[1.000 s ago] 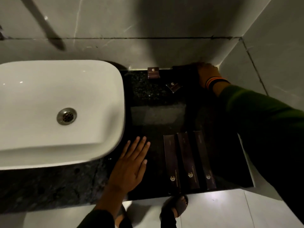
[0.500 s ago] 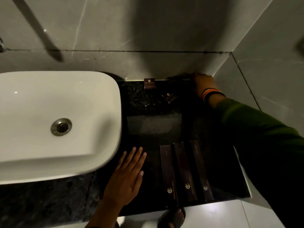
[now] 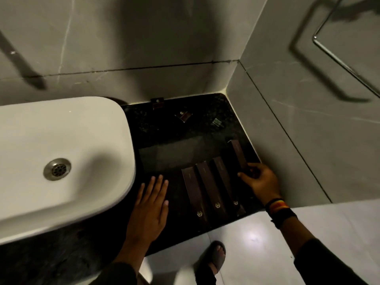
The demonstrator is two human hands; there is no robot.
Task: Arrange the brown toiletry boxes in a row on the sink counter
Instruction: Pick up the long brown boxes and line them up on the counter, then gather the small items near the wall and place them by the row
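Three long brown toiletry boxes (image 3: 207,189) lie side by side near the front edge of the black sink counter (image 3: 170,153). My right hand (image 3: 260,182) grips the near end of a fourth long brown box (image 3: 238,154), held just right of the row, near the side wall. Flat on the counter left of the row rests my left hand (image 3: 151,204), fingers spread, holding nothing. At the back wall stands a small brown box (image 3: 157,103). A second small brown box (image 3: 183,116) lies tilted further right, with a small greenish packet (image 3: 217,122) beyond it.
A white basin (image 3: 61,157) with a metal drain takes up the counter's left side. Grey tiled walls close the back and right. A metal towel rail (image 3: 337,56) hangs on the right wall. My sandalled foot (image 3: 214,257) stands on the pale floor below.
My right hand left the back corner and came toward the front with a long brown box, now beside the row of three. The camera tilted upward. My left hand stayed put.
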